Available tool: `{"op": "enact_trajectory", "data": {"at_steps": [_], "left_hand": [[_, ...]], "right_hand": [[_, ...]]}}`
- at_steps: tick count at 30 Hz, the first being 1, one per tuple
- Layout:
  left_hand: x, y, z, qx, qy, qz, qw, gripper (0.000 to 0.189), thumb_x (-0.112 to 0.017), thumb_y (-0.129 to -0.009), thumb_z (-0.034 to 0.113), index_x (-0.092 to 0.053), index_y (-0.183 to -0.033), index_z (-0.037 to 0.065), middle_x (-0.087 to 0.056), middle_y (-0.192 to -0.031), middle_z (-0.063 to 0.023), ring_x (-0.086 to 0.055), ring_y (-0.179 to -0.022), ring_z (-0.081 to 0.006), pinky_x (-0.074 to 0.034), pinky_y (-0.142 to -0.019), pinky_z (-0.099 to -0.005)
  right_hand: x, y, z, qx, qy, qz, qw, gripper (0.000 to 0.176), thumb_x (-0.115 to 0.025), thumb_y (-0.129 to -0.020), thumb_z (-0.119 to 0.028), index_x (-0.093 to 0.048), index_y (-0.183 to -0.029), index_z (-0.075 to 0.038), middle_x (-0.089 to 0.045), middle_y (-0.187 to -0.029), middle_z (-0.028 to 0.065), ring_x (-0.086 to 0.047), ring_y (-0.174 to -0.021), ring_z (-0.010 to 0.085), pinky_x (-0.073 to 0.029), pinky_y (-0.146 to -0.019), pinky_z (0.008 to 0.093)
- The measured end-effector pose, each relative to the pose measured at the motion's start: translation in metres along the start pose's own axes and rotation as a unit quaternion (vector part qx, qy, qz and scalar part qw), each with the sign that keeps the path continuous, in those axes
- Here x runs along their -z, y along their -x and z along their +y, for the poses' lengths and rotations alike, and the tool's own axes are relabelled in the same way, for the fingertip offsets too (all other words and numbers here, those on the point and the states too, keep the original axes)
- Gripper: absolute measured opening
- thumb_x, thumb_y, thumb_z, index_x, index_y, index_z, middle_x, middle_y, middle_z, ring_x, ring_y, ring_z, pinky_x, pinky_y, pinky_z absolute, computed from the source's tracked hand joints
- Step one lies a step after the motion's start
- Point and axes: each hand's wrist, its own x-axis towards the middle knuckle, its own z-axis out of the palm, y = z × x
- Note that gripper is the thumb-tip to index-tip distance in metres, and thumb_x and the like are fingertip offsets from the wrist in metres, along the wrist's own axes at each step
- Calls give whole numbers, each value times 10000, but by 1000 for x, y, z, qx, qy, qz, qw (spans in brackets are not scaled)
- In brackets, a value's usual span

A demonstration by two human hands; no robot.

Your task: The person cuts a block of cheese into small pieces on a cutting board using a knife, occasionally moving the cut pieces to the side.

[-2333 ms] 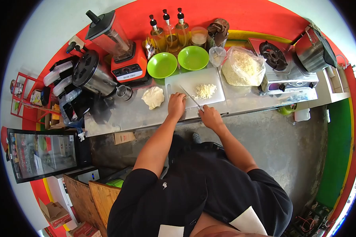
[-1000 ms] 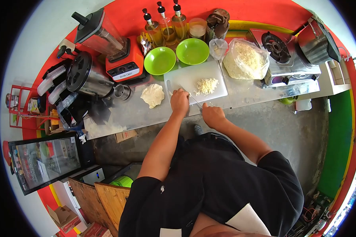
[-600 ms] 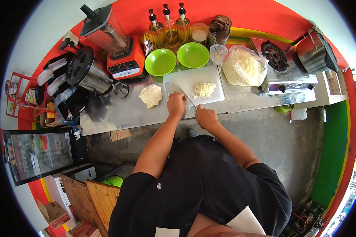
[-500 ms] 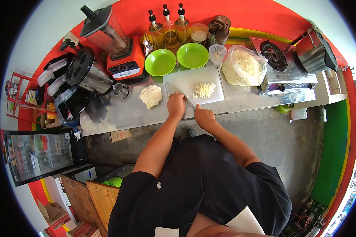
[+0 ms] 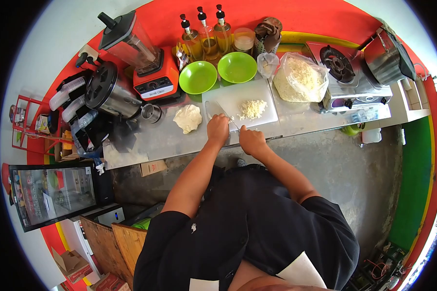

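Observation:
My right hand (image 5: 252, 141) is closed round the handle of a knife, at the front edge of a white cutting board (image 5: 264, 92). The knife's blade (image 5: 225, 108) slants up and left across the board. Close to the blade, my left hand (image 5: 218, 130) rests at the board's front left with its fingers curled down; what lies under them is hidden. A small pile of pale shreds (image 5: 253, 109) sits on the board, right of the blade. Left of the board, a pale, uneven lump of food (image 5: 187, 119) lies on the metal counter.
Behind the board stand two green bowls (image 5: 237, 67), pump bottles (image 5: 210, 41) and a red blender (image 5: 155, 80). To the right are a bag of pale shreds (image 5: 301, 80) and a gas stove (image 5: 357, 92) with a pot (image 5: 388, 58). A metal cup (image 5: 151, 113) stands left.
The whole view has shifted slightly as the head moved. Both hands and the knife keep nearly the same place on the board, and the pile looks unchanged.

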Motion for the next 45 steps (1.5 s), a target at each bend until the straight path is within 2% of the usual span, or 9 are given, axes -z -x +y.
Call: {"op": "enact_trajectory", "data": {"at_steps": [5,7,20,24,30,32,39,41,45], "left_hand": [[0,0,2,13,22,28,999,155,-591,-827,58,-745,-827,74,-685,-900,-100,-653,-919,-311,-549,-806,-415],[-1,1,2,18,29,30,999,154,-594,-824,58,-747,-833,77,-685,-900,-99,-652,-917,-315,-547,-799,-418],[-5,2,1,69,86,47,993,100,-618,-853,77,-717,-836,70,-681,-898,-108,-646,-895,-336,-533,-773,-437],[-3,4,4,75,104,65,990,85,-631,-842,78,-716,-836,71,-683,-898,-109,-648,-897,-338,-533,-765,-440],[-3,3,3,91,86,37,991,73,-647,-849,92,-717,-836,76,-680,-893,-106,-648,-905,-336,-536,-769,-444],[-4,4,6,98,80,64,990,68,-655,-855,102,-716,-838,78,-678,-899,-102,-643,-926,-332,-537,-768,-441],[-5,2,-2,102,69,38,992,61,-668,-847,103,-724,-857,82,-676,-896,-98,-635,-928,-335,-531,-771,-448],[-8,4,-1,80,73,80,991,69,-671,-840,104,-731,-860,76,-682,-882,-108,-633,-915,-344,-527,-775,-453],[-4,4,3,106,88,64,988,79,-670,-836,103,-741,-858,76,-689,-871,-113,-633,-907,-347,-529,-770,-456]], "right_hand": [[-18,-5,4,-10,-18,14,1000,277,-625,-878,-74,-489,-1105,8,-739,-884,207,-744,-857,352,-580,-751,439],[-3,-3,-3,4,27,7,1000,211,-537,-936,-119,-508,-1101,8,-749,-885,183,-754,-839,310,-580,-752,408],[3,2,-9,3,19,-4,1000,278,-597,-905,-131,-494,-1119,14,-746,-904,187,-754,-874,306,-578,-770,394],[-7,0,0,8,14,-18,1000,264,-586,-914,-128,-493,-1116,14,-742,-925,203,-752,-887,317,-580,-779,404],[-7,3,-3,1,1,0,1000,242,-576,-925,-135,-493,-1106,3,-743,-922,203,-751,-878,326,-584,-771,414],[-11,4,-3,-1,-2,3,1000,236,-574,-927,-137,-496,-1101,2,-742,-921,204,-751,-876,327,-584,-770,413],[1,-4,-8,6,-14,-2,1000,223,-571,-921,-132,-500,-1084,2,-739,-912,212,-751,-868,329,-585,-769,418],[-7,-4,-5,7,-20,-1,1000,230,-571,-919,-131,-501,-1090,6,-738,-920,215,-750,-874,329,-584,-775,418],[3,-1,-3,15,-31,-1,999,240,-588,-882,-73,-478,-1076,15,-726,-930,244,-736,-904,370,-570,-811,456]]}}
